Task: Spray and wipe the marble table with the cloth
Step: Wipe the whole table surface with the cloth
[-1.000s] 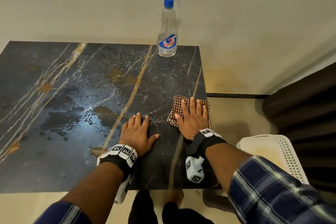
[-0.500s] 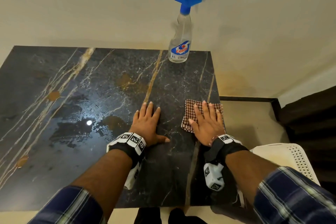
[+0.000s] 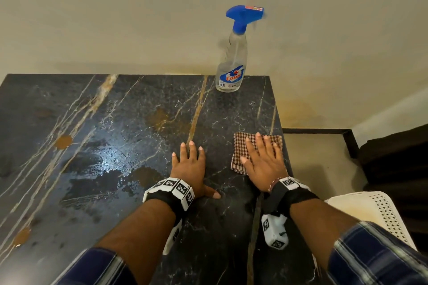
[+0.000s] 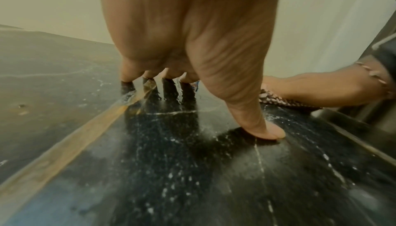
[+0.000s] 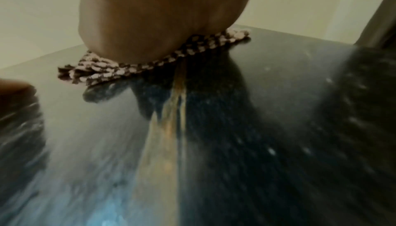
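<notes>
The dark marble table (image 3: 97,136) has gold and white veins and a wet patch left of centre. My right hand (image 3: 262,161) lies flat, fingers straight, on a brown checked cloth (image 3: 240,146) near the table's right edge. From the right wrist view the cloth (image 5: 100,72) shows folded under the palm. My left hand (image 3: 190,164) rests flat on bare marble a little left of the cloth, thumb spread out; its fingertips (image 4: 128,77) touch the surface in the left wrist view. A clear spray bottle (image 3: 231,69) with a blue trigger stands upright at the far edge, beyond both hands.
A cream wall rises right behind the table. To the right stands a white perforated plastic chair (image 3: 370,213), with a black metal frame (image 3: 347,143) and dark fabric (image 3: 398,164) beyond it. The table's right edge runs just past the cloth.
The view has tilted, so the table, bottle and hands sit lower and further right in the picture. Both hands stay flat, the right one on the cloth.
</notes>
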